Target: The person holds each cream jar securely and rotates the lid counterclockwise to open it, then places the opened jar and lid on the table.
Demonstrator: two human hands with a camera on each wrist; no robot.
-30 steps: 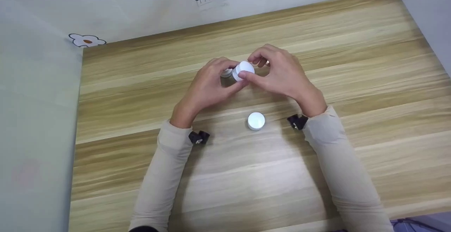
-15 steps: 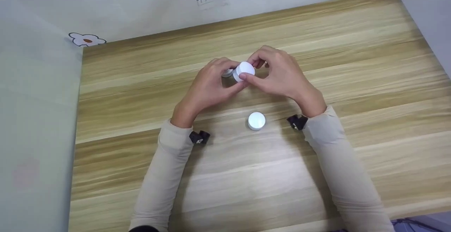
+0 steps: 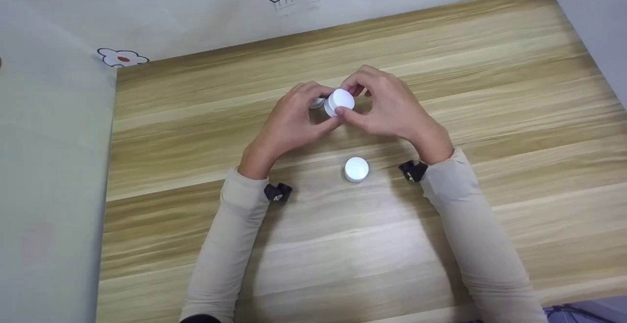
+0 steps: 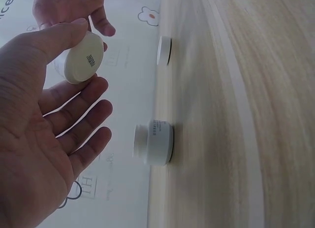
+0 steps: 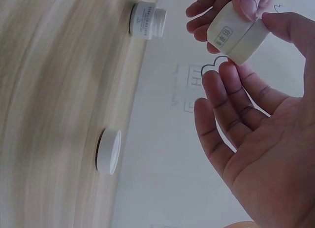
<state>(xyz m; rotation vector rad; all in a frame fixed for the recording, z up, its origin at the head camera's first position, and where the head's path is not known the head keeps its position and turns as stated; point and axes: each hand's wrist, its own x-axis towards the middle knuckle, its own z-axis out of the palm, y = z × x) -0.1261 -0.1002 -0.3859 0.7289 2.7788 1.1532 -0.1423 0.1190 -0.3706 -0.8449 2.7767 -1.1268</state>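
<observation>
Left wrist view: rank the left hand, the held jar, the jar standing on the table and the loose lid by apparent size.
1. Left hand
2. Held jar and standing jar: too alike to rank, the held one being partly covered
3. Loose lid

Surface (image 3: 514, 141), across the head frame: wood-grained, smooth, with a soft sheen at lower centre. Held jar (image 3: 341, 100), upper centre: smooth, plastic-looking, satin finish. Loose lid (image 3: 356, 169), right of centre: similarly smooth and plastic-looking. Sleeves (image 3: 228, 244), lower left and lower right: matt, finely wrinkled cloth. Wall covering (image 3: 205, 9), top: smooth, dull, printed sheet.
</observation>
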